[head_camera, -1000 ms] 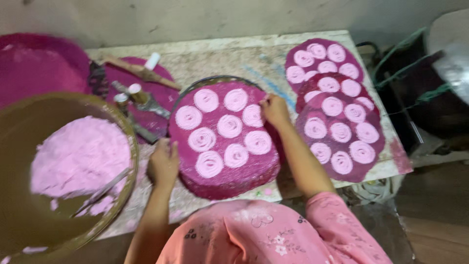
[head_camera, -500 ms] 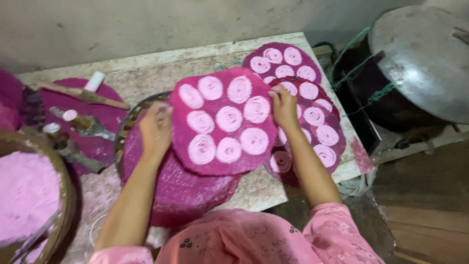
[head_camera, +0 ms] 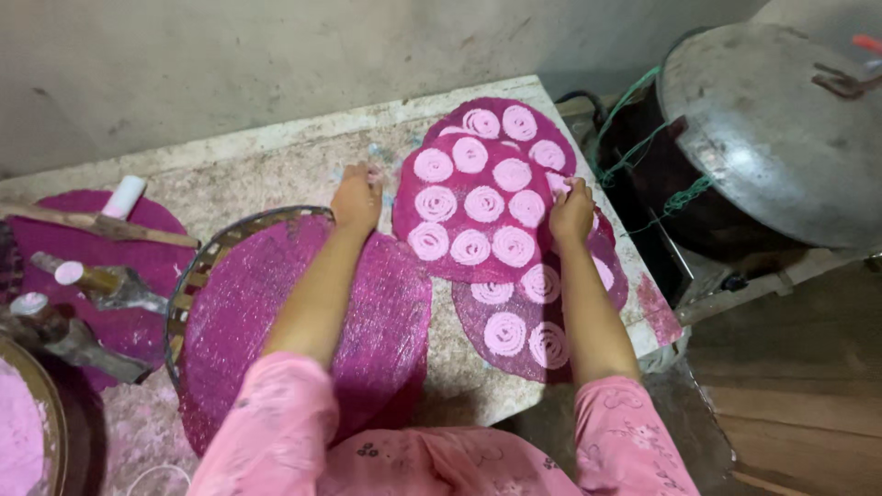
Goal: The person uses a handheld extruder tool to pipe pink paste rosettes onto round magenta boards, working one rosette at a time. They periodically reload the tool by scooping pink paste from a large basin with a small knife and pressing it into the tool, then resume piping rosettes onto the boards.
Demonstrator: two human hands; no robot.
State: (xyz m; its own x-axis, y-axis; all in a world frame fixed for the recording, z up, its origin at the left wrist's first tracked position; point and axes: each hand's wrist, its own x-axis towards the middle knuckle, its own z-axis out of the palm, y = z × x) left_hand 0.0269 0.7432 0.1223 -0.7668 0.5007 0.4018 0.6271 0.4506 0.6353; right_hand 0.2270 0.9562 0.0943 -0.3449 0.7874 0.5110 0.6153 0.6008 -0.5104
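My left hand [head_camera: 356,197] and my right hand [head_camera: 571,209] grip opposite edges of a round magenta mat [head_camera: 473,225] that carries several pale pink spiral coils. The mat lies over two other coil-covered magenta mats, one behind [head_camera: 514,119] and one in front [head_camera: 519,331], at the right end of the stone table [head_camera: 276,161]. A bare magenta mat [head_camera: 386,312] rests on a round wire rack [head_camera: 197,266] under my left forearm.
A big metal lid [head_camera: 772,129] covers a dark pot to the right of the table. On the left lie another magenta mat [head_camera: 55,248], a wooden stick [head_camera: 92,223], metal press tools [head_camera: 101,285] and a bowl of pink dough [head_camera: 23,441].
Both hands lifted the coil-covered mat off the wire rack and carried it right onto the stack of mats. The view swung right, and the bare mat on the rack is uncovered.
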